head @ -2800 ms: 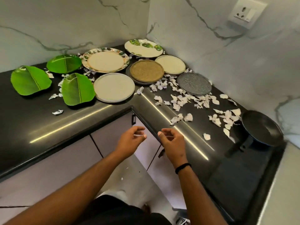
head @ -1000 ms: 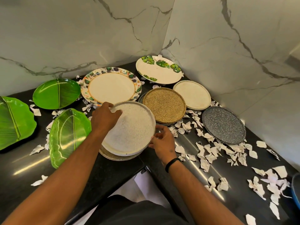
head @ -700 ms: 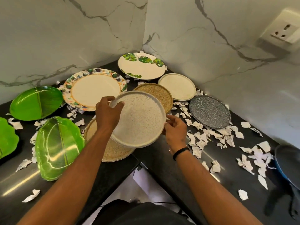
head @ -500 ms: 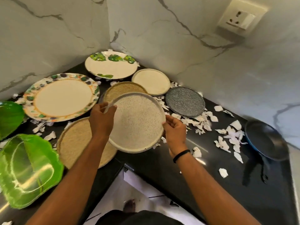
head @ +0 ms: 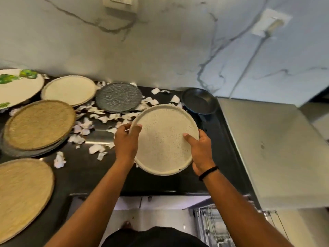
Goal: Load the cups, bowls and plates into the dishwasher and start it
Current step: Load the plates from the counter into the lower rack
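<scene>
Holding speckled plate (head: 164, 139) above countertop (head: 85, 168), left grip (head: 126, 141), right grip (head: 201, 150) clasping its rim

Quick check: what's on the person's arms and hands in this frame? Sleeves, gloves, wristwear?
Both forearms are bare, no sleeves in view, no gloves. The right hand has a thin black band round the wrist. The left hand and its wrist carry nothing. No rings visible on the fingers.

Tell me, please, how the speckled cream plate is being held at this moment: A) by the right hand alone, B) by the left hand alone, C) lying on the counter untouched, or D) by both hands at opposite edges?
D: the left hand grips the left rim of the speckled cream plate and the right hand grips its right rim, with the plate raised above the dark counter.
</scene>
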Demonstrator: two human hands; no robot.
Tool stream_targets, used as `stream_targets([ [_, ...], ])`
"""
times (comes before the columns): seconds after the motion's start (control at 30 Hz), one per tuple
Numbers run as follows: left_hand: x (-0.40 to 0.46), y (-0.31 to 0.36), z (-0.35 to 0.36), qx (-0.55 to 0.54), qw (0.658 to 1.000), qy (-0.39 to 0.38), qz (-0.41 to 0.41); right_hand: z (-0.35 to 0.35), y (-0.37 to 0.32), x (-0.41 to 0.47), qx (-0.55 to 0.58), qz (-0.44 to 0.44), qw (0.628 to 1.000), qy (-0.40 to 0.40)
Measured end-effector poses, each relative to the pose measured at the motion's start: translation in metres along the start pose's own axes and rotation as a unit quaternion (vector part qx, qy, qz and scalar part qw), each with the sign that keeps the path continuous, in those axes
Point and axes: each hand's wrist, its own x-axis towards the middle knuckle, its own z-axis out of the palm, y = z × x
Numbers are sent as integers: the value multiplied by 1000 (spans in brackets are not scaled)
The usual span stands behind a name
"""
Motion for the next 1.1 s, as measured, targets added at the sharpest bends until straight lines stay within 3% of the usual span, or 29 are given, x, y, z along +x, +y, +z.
stream_targets([
  [0.37, -177, -6, 135, 76, 975, -207, 26, -224, 34, -85, 122, 51, 982, 135],
  [0.57, -263, -36, 190, 133, 943, -303, 43, -314, 66, -135, 187, 65, 949, 245],
  [0.77, -327, -61, 244, 214, 864, -450, 77, -391, 110, -176, 252, 93, 860, 433],
  [0.97, -370, -88, 306, 278, 774, -563, 83, -442, 137, -208, 299, 123, 763, 560],
  [1.1, -395, -95, 354, 258, 724, -639, 30, -473, 138, -216, 277, 116, 699, 649],
])
